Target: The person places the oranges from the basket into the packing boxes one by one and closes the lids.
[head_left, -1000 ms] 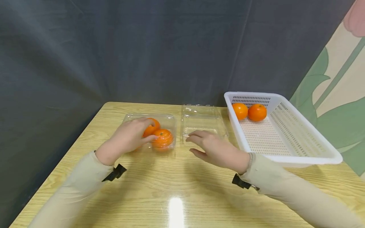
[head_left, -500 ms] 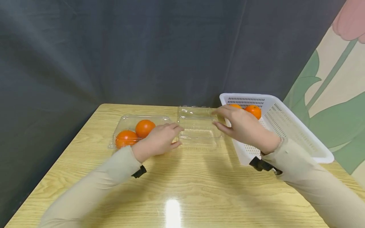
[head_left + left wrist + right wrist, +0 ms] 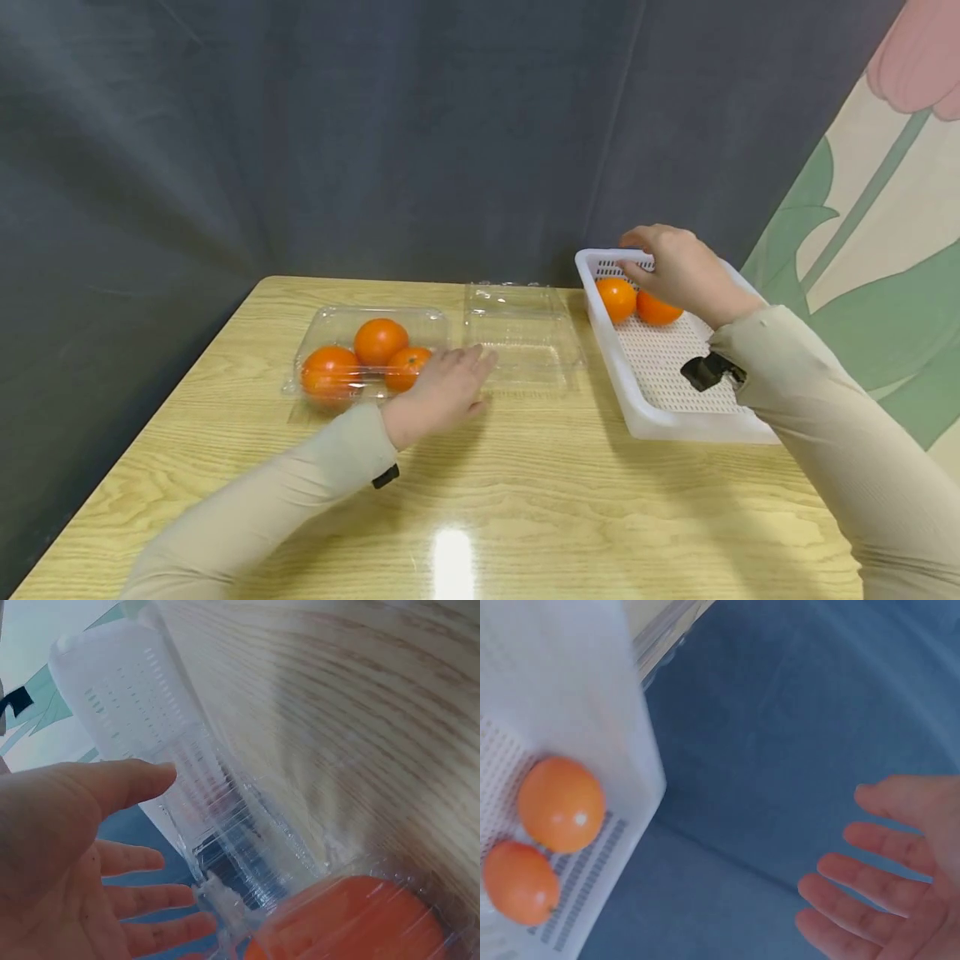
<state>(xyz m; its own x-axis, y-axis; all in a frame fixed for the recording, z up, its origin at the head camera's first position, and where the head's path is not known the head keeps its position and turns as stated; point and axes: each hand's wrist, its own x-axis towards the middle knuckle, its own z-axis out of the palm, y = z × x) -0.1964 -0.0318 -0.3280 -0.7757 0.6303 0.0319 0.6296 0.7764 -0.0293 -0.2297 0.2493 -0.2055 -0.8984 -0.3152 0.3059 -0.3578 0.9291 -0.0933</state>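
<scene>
Two oranges, a left one (image 3: pixel 617 300) and a right one (image 3: pixel 658 309), lie in the far end of the white basket (image 3: pixel 637 417). Over that end hovers my right hand (image 3: pixel 686 271), fingers spread and holding nothing; the right wrist view shows its bare palm. My left hand (image 3: pixel 442 390) is near the right side of a clear plastic box (image 3: pixel 431 321) with three oranges (image 3: pixel 381 342) in it. In the left wrist view its fingers are straight, with an orange (image 3: pixel 352 922) behind clear plastic below them. A second clear plastic box (image 3: pixel 521 342) lies open beyond the left hand.
The wooden table (image 3: pixel 315 517) carries both boxes and the basket, which stands at the right. A dark cloth (image 3: pixel 435 142) hangs behind the table. At the right is a wall with a painted flower (image 3: pixel 907 67).
My left hand has left the oranges in the box and moved right, uncovering them. My right hand has gone from before the open box to up over the basket.
</scene>
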